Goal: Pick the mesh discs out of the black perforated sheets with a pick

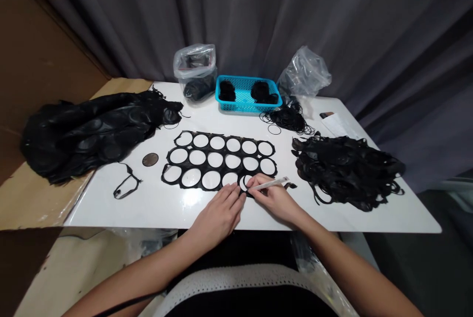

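While flat left hand (220, 211) presses sheet (204, 169), right hand (275, 201) pinches tool (271, 183) at hole (243, 183); I judge edge work, next calling for steady sheet

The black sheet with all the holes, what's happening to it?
A person is working on the black sheet, which lies flat on the white table with rows of round holes. The left hand presses near its front edge. The right hand holds a thin, pale tool at one of the holes. A heap of dark scraps sits to the right, and a blue basket behind holds some black rings.
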Demonstrator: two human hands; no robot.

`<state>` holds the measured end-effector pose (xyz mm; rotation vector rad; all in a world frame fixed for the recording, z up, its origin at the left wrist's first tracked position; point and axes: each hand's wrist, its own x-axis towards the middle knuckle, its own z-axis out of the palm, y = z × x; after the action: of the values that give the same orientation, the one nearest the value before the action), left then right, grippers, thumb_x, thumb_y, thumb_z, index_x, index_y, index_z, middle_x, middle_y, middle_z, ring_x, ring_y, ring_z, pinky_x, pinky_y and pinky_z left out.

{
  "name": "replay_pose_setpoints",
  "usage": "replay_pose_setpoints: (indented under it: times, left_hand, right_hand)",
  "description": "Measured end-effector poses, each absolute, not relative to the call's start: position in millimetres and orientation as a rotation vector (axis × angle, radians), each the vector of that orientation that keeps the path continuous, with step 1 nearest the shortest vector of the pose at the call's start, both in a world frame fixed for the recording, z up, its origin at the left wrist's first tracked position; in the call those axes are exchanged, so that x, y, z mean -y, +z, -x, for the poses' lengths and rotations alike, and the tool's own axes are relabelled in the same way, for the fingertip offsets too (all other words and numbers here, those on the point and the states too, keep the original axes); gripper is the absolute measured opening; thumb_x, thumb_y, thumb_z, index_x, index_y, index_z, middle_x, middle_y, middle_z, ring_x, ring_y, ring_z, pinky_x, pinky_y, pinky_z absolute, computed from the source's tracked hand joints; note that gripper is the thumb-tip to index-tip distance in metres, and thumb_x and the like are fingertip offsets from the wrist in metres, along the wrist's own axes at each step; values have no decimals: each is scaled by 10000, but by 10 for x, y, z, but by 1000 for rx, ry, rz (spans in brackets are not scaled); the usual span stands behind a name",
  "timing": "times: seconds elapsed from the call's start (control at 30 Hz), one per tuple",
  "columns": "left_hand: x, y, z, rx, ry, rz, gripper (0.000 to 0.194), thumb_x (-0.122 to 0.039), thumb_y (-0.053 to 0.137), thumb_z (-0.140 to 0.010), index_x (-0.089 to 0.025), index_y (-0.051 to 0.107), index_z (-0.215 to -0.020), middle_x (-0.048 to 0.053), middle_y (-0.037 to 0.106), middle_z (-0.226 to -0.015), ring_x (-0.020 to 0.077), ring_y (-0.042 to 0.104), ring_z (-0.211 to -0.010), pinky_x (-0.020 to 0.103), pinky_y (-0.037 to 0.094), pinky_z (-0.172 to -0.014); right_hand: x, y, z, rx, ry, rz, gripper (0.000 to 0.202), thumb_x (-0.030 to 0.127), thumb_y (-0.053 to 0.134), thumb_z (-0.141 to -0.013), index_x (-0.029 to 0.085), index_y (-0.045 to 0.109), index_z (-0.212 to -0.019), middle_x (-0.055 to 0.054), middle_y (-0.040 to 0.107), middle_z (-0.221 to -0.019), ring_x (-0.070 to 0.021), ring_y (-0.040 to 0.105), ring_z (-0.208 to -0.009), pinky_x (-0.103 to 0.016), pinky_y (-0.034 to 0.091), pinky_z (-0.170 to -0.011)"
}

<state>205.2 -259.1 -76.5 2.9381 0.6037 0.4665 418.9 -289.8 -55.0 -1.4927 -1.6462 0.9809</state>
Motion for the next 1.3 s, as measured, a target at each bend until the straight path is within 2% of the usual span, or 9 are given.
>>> replay_pose_setpoints:
  times: [0.53,0.67,0.8,0.93,1.0,1.07,1.3]
  left_hand:
    - [2583,-737,-2052,-599,450,-2897,440,-117,489,-915,-83,497,-1354,192,570,-1346,328,496,-1336,513,429,-1131]
    - [2593,-752,-2044,-602,447,-2905,445,-118,488,-919,-77,488,-1362,198,567,-1358,329,482,-1355,512,414,-1145]
    - [2588,-770,-2034,-602,434,-2941,443,-123,479,-922,-57,486,-1360,210,562,-1368,341,489,-1351,510,421,-1143]
    - [2570,-768,-2026,-576,446,-2949,432,-112,464,-924,-61,494,-1353,211,565,-1361,338,495,-1348,505,435,-1135]
    - [2566,-765,-2023,-577,461,-2936,425,-111,455,-933,-74,496,-1354,204,570,-1359,328,498,-1347,503,443,-1130]
    - [2564,-762,-2020,-580,479,-2927,421,-109,454,-937,-79,499,-1355,198,572,-1359,325,502,-1345,501,449,-1125]
    - [2528,-727,-2006,-596,513,-2854,416,-121,472,-954,-132,519,-1368,151,585,-1357,306,492,-1354,492,459,-1118]
  right_hand:
    - [2922,-561,-4161,1710,894,1482,180,214,517,-955,217,525,-775,-27,609,-923,-177,589,-881,-323,461,-830]
    - [3043,-573,-4044,1886,720,1482,128,164,473,-961,215,575,-903,-79,625,-990,-225,575,-932,-375,477,-848]
    - [3091,-592,-4003,2061,588,1475,212,107,468,-915,197,607,-1047,-140,642,-1086,-287,550,-1024,-450,468,-905]
    - [2723,-488,-4434,1831,426,1557,191,192,424,-965,218,613,-962,-124,665,-1014,-270,576,-960,-419,467,-875]
    - [2414,-407,-4819,1659,274,1703,202,269,441,-973,221,589,-844,-86,660,-891,-236,585,-831,-364,464,-797]
    - [2101,-347,-5226,1528,133,1844,189,276,461,-947,212,585,-820,-65,651,-817,-210,567,-727,-329,446,-737]
    - [1490,-450,-6089,1328,-35,2078,128,233,537,-860,171,629,-795,-109,705,-838,-232,607,-800,-340,455,-796]
